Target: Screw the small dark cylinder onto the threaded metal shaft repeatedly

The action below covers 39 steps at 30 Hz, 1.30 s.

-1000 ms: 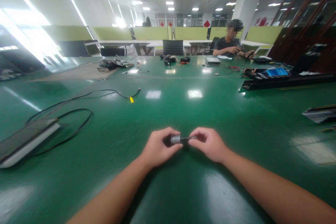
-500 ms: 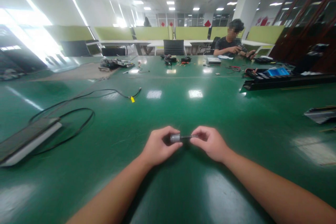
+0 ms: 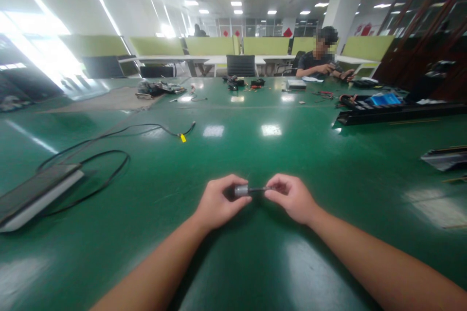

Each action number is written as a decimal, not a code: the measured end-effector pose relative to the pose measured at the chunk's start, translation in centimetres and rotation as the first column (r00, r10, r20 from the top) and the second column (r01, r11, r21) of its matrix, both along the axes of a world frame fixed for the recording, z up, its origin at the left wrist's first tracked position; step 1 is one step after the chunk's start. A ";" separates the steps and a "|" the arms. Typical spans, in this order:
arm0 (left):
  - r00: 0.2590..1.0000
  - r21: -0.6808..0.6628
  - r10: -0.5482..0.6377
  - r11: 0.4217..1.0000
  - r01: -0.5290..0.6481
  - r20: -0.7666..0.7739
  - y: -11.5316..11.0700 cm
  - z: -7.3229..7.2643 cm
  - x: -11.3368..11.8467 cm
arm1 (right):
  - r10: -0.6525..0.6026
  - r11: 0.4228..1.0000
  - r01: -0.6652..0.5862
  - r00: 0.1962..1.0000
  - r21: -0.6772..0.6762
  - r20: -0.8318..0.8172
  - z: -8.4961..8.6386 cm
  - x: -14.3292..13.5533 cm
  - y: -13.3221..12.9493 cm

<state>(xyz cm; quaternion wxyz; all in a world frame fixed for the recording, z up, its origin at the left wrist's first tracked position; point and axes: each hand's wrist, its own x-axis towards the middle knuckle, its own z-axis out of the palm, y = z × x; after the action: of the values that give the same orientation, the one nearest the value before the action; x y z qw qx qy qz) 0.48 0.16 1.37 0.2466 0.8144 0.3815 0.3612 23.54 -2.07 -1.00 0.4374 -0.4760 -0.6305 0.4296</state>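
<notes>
My left hand point(image 3: 221, 204) pinches a short grey cylinder point(image 3: 241, 190) between thumb and fingers, above the green tabletop. A thin dark rod point(image 3: 257, 189) runs from the cylinder's right end toward my right hand point(image 3: 294, 198). The thumb and fingertips of that hand are closed on the rod's far end, which they partly hide. Cylinder and rod lie level, in line with each other. Whether they are one piece or two joined parts I cannot tell, and their exact kind is too blurred to make out.
On the left lies a flat dark-and-white device point(image 3: 40, 194) with a black cable point(image 3: 120, 170). A yellow tag point(image 3: 183, 138) hangs on a cable. Electronic parts point(image 3: 160, 88) sit farther back. Black rails point(image 3: 397, 112) are at right. A person point(image 3: 317, 63) sits across the table, handling something.
My left hand and the grey cylinder have shifted very slightly left, and a little more of the dark rod shows. My right hand stays nearly in place, still gripping the rod.
</notes>
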 end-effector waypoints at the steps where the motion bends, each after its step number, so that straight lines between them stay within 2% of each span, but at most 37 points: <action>1: 1.000 0.000 0.002 1.000 -0.002 0.002 0.0 0.0 0.0 | -0.001 1.000 0.001 1.000 0.000 -0.002 0.0 0.0 0.0; 39: 1.000 -0.049 0.012 0.999 -0.011 0.022 0.4 -0.1 -0.3 | -0.025 1.000 0.024 0.997 -0.014 -0.077 -0.2 0.0 0.1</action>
<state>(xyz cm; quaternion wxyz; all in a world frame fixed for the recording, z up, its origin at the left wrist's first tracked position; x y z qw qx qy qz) 0.15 0.54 1.28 0.2686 0.8018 0.3922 0.3621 23.55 -1.96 -1.24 0.4635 -0.4698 -0.6045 0.4461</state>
